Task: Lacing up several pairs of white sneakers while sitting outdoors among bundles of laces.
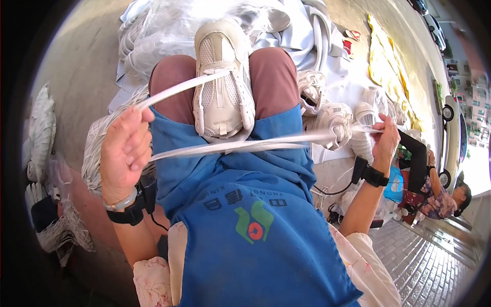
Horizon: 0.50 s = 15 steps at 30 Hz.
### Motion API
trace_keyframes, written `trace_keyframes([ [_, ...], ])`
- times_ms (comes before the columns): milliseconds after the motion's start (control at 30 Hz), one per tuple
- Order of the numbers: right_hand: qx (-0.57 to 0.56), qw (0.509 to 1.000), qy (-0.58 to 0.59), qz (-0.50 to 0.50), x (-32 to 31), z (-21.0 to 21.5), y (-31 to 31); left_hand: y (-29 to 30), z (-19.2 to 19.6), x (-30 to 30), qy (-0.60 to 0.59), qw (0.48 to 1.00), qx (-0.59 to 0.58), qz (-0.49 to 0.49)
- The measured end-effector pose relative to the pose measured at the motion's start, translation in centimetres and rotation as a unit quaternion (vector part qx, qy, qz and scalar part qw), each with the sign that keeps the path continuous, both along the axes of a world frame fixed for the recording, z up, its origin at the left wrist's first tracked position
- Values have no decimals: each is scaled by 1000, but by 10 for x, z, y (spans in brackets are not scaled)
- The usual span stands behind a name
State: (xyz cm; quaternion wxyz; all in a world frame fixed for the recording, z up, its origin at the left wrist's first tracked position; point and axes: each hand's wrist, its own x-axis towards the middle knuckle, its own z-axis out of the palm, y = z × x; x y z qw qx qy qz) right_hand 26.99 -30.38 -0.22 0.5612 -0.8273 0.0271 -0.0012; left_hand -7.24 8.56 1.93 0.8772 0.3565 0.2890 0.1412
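A cream sneaker (208, 84) with mesh panels is clamped between my knees, its toe pointing away from me. One white shoelace (179, 90) runs taut from the shoe's lacing area to my left hand (128, 148), whose fingers are closed on it. More of the lace stretches across my lap, blurred by motion, between that hand and my right hand (387, 140). The thumb and fingers of my right hand pinch the lace at the far right. Whether the lace across my lap is one strand or a doubled one is hard to tell.
A thick bundle of white laces (97, 153) hangs beside my left thigh. Several cream sneakers (331, 123) lie right of my knees. Clear plastic bags (158, 38) are heaped ahead. A yellow cloth (391, 66) lies farther right, and another person (440, 197) sits at the right edge.
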Motion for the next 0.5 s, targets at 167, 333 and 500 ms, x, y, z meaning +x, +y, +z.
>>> trace_keyframes([
  [167, 53, 994, -84, -45, 35, 8, -21, -25, 8, -9, 42, 996, 71, -41],
  [333, 272, 960, -44, -52, 43, 29, -26, -34, 8, 0, 121, 964, 181, -156],
  [500, 333, 942, 43, -10, 38, 40, -4, -32, -6, -8, 170, 966, 188, -49],
])
